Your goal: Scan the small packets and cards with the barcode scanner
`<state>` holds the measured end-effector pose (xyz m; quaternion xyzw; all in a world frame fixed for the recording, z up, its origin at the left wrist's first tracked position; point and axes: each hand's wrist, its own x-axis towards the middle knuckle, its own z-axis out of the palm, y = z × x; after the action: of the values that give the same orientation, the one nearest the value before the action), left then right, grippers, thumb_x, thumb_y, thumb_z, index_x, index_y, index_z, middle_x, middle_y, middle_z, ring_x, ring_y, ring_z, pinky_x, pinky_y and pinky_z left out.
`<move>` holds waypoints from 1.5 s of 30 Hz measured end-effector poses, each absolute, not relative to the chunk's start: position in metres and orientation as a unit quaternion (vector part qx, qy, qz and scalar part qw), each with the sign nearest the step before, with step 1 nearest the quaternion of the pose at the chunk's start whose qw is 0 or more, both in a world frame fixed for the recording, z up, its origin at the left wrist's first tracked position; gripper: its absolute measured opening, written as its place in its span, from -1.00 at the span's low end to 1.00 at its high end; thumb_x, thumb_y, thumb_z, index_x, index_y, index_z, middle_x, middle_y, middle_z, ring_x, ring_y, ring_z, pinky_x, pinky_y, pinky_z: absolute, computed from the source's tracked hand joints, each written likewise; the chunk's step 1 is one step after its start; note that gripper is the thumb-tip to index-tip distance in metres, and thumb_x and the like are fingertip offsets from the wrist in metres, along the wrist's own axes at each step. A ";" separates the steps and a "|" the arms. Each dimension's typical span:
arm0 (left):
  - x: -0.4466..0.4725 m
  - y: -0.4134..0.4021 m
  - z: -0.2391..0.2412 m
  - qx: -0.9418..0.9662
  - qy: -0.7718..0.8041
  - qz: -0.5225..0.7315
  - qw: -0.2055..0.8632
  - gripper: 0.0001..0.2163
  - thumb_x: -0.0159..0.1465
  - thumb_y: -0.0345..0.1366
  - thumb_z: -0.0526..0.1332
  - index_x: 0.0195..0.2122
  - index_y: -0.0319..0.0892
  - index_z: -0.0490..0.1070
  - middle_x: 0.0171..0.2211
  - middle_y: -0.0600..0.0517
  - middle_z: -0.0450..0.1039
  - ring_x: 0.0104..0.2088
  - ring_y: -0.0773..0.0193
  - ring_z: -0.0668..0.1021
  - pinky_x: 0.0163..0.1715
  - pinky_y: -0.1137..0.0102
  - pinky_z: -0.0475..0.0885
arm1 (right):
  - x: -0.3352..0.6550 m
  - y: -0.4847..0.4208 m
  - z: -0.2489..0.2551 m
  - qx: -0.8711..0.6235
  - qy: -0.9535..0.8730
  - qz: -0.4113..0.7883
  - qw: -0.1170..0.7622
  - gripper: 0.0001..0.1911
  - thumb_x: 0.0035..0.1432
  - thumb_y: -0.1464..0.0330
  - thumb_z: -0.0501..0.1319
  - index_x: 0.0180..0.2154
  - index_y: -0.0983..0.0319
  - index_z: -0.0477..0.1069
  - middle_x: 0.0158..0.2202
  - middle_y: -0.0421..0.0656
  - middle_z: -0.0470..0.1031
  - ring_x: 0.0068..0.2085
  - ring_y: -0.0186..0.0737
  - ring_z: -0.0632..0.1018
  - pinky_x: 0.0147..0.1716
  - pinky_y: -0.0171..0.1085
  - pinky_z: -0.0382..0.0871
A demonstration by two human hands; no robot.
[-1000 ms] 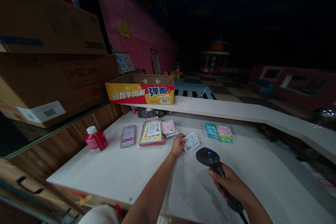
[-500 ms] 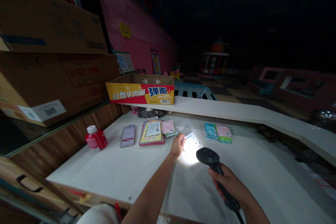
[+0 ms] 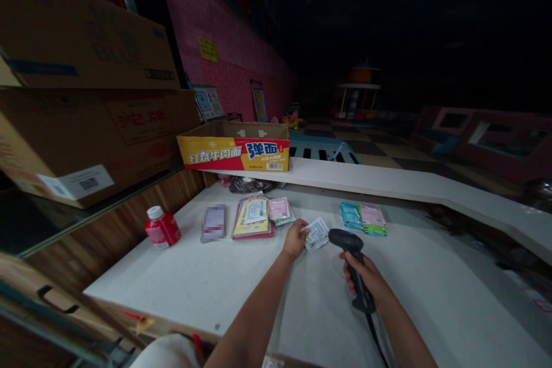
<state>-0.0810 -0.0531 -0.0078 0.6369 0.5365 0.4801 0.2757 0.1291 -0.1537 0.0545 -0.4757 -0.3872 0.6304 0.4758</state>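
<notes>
My left hand (image 3: pixel 296 238) pinches the left edge of a small white printed packet (image 3: pixel 317 234) just over the white tabletop (image 3: pixel 224 276). In my right hand (image 3: pixel 366 276) is a black corded barcode scanner (image 3: pixel 347 241), its head turned toward that packet and close to its right side. Left of the packet lie a yellow and red pile of flat packs (image 3: pixel 250 221) and a pink packet (image 3: pixel 278 209). Behind the scanner, to the right, rest blue packets (image 3: pixel 351 215) and pink-green packets (image 3: pixel 372 218).
A red bottle with a white cap (image 3: pixel 162 227) and a blurred flat item (image 3: pixel 214 223) stand at the left. An open noodle carton (image 3: pixel 235 152) sits on the raised ledge (image 3: pixel 366 178). Large cardboard boxes (image 3: pixel 86 132) are stacked at the left.
The bright light on the packet has gone out, so its print now shows. The scanner has tilted more upright and its head has risen slightly. The left hand still holds the packet.
</notes>
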 end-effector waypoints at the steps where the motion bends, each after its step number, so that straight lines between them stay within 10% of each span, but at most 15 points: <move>1: -0.081 -0.053 -0.008 0.636 0.536 0.482 0.276 -0.93 0.19 -0.37 0.11 -0.30 -0.15 0.35 -0.29 0.02 0.48 -0.20 0.23 0.50 -0.14 0.36 0.39 | 0.129 -0.149 0.052 -0.459 -0.377 0.641 0.486 -0.52 -0.11 0.06 0.41 -0.29 0.26 0.38 -0.66 -0.30 0.36 -0.72 -0.38 0.33 -0.77 -0.42 0.19; 24: -0.135 -0.056 0.042 0.379 0.636 0.642 0.203 -0.88 0.17 -0.37 0.17 -0.27 -0.17 0.27 -0.34 0.03 0.42 -0.35 0.27 0.52 -0.33 0.38 0.43 | 0.140 -0.121 0.008 -0.329 -0.299 0.721 0.531 -0.50 -0.08 0.05 0.41 -0.25 0.29 0.43 -0.61 -0.29 0.33 -0.67 -0.41 0.27 -0.72 -0.43 0.13; 34: -0.155 -0.042 0.086 0.444 0.780 0.435 0.065 -0.77 0.14 -0.52 0.21 -0.15 -0.26 0.35 -0.25 -0.12 0.49 -0.18 0.11 0.55 -0.18 0.31 0.37 | 0.142 -0.119 0.005 -0.313 -0.302 0.730 0.528 -0.53 -0.08 0.07 0.42 -0.25 0.27 0.44 -0.61 -0.29 0.34 -0.67 -0.43 0.29 -0.72 -0.43 0.14; 45: -0.141 -0.077 0.076 0.625 0.762 0.138 -0.102 -0.57 0.26 -0.20 0.20 0.16 -0.15 0.33 0.23 -0.23 0.22 0.26 -0.11 0.22 0.18 0.04 0.13 | 0.144 -0.117 -0.002 -0.301 -0.302 0.736 0.526 -0.57 -0.04 0.09 0.41 -0.25 0.26 0.46 -0.61 -0.28 0.35 -0.67 -0.44 0.31 -0.73 -0.44 0.15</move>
<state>-0.1410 -0.0767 0.0755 0.6250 0.7616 0.1378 -0.1018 0.1436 -0.1166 -0.0022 -0.3013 -0.3019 0.7361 0.5255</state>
